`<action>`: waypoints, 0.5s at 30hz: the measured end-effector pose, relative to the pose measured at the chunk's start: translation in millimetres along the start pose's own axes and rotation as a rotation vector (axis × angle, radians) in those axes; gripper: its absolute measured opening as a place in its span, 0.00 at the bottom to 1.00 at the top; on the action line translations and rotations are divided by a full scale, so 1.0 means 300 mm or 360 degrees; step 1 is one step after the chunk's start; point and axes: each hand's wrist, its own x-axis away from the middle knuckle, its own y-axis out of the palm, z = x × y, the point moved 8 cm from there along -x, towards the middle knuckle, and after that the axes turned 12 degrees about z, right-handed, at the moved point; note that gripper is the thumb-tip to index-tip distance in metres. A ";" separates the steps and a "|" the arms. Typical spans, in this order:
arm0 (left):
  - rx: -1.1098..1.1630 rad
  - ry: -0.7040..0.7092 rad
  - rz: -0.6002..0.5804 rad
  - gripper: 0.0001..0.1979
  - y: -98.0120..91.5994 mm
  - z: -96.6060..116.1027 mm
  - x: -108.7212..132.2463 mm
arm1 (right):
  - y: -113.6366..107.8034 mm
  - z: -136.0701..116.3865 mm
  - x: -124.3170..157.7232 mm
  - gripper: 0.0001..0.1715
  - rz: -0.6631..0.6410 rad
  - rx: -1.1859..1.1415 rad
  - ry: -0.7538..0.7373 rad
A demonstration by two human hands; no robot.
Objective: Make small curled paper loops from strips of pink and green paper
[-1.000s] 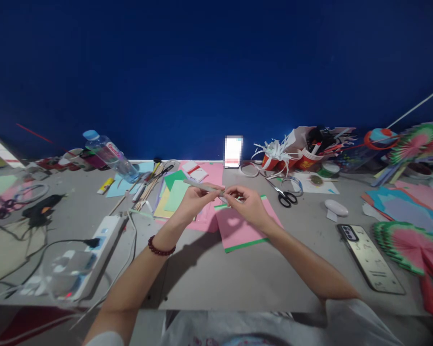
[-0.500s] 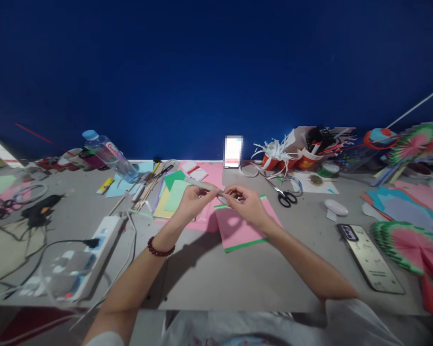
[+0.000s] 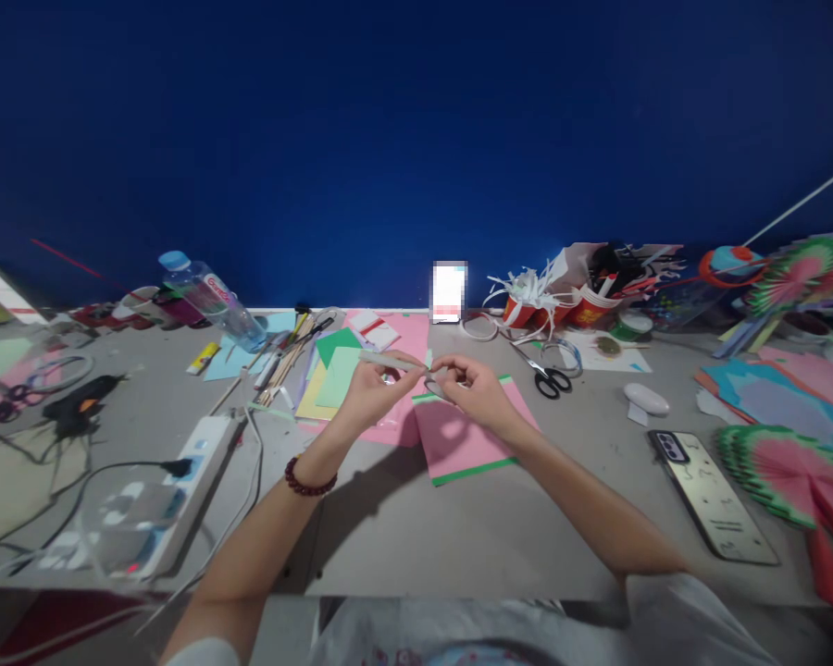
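Note:
In the middle of the head view, my left hand [image 3: 379, 387] pinches a narrow whitish strip [image 3: 376, 358], one end of which sticks out to the left past the knuckles. Fingertips nearly meet as my right hand [image 3: 476, 387], also closed in a pinch, grips a pale curled piece [image 3: 436, 381] beside it. Whether both are one strip I cannot tell. Beneath the right hand lies a pink sheet with green edges [image 3: 468, 449]. Several coloured sheets, with a light green sheet [image 3: 337, 379] on top, lie under and left of the left hand.
Black-handled scissors [image 3: 552, 381] and a phone [image 3: 714, 499] lie to the right, near a pink and green paper fan [image 3: 791, 476]. Leftward are a power strip [image 3: 191, 490], a glue gun [image 3: 80, 402] and a tilted bottle [image 3: 215, 301]. Red cups [image 3: 593, 310] stand by the blue wall.
My fingertips have shifted slightly, and a small gap shows between the two hands. The pale piece at my right fingers sits a little differently. Everything else on the table stays put.

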 end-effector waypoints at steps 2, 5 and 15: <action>0.0012 -0.0009 0.0015 0.06 -0.001 -0.002 -0.002 | 0.000 0.000 0.001 0.09 0.0008 0.0010 -0.0009; 0.0044 0.0017 0.0019 0.06 0.000 0.002 0.000 | -0.001 -0.007 0.003 0.08 0.0010 -0.0001 -0.0027; -0.0015 0.0035 0.0006 0.07 0.013 0.027 0.012 | -0.017 -0.038 0.012 0.10 0.0062 0.0175 -0.0146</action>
